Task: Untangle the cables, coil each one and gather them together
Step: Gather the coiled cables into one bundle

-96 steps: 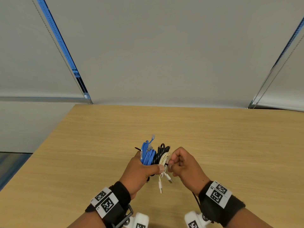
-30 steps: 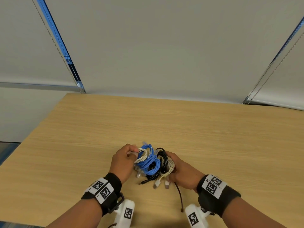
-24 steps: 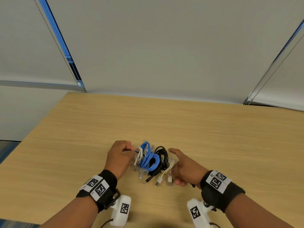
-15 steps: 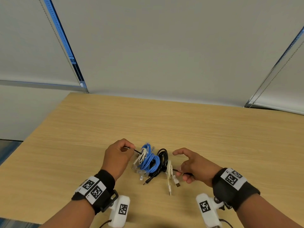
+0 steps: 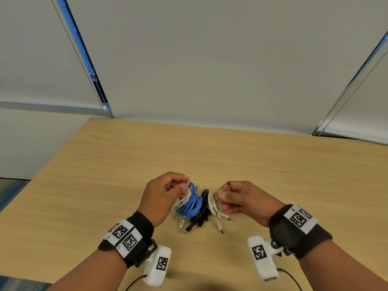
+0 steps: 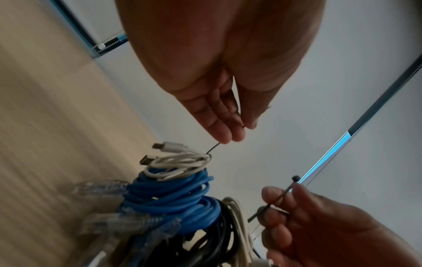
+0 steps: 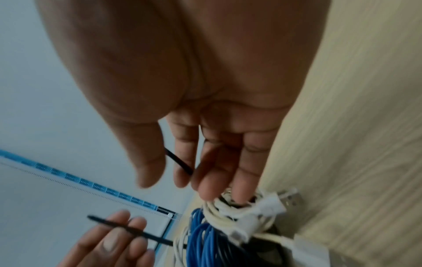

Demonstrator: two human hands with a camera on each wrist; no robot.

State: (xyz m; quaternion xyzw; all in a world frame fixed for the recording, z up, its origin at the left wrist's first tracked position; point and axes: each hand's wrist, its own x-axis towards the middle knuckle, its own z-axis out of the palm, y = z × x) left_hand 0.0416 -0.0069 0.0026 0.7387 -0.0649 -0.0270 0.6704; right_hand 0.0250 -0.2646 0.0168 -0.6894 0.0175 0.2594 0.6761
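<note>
Coiled cables stand bunched on the wooden table (image 5: 100,185) between my hands: a blue cable (image 5: 192,204), a black cable (image 5: 200,216) and white cables (image 5: 212,203). A thin black cable tie runs under the bunch. My left hand (image 5: 185,183) pinches its thin tail (image 6: 213,149) just above the left white coil (image 6: 180,162). My right hand (image 5: 225,189) pinches the end with the square head (image 6: 295,179), between thumb and fingers. In the right wrist view the tie (image 7: 180,165) crosses my fingers above the white plugs (image 7: 262,207). Both hands hover just above the bunch.
Loose plug ends (image 5: 219,226) stick out of the bunch toward me. Roller blinds (image 5: 210,59) with bead chains (image 5: 84,66) hang behind the table's far edge. The table's left edge (image 5: 42,171) drops to the floor.
The bunch, held in the air 3.2 s ago, now rests on the table. In the last half second both hands lifted the tie's ends up beside the bunch and drew closer together.
</note>
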